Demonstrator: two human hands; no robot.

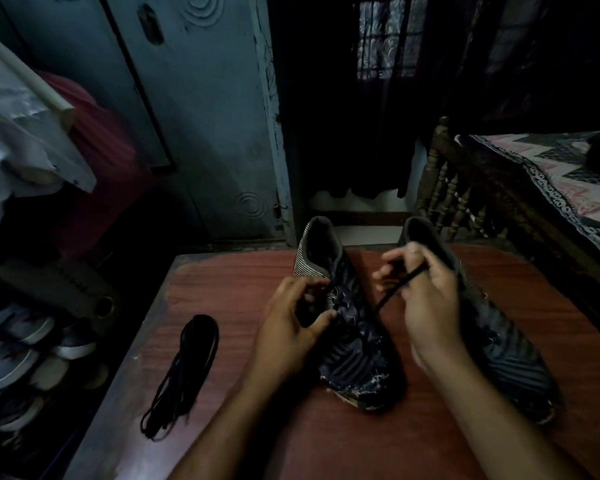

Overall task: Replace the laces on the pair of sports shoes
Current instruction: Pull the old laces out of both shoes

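Note:
Two dark sports shoes stand on a reddish wooden table, toes toward me. The left shoe has a striped heel and a worn toe. My left hand grips its left side near the eyelets. My right hand pinches a black lace that runs taut from that shoe's eyelets up to my fingers. The right shoe lies behind my right hand, partly hidden by it. A loose bundle of black laces lies on the table to the left.
A shoe rack with several pairs stands low on the left beside the table. A blue door is behind. A bed with a patterned cover and a wooden rail is at the right.

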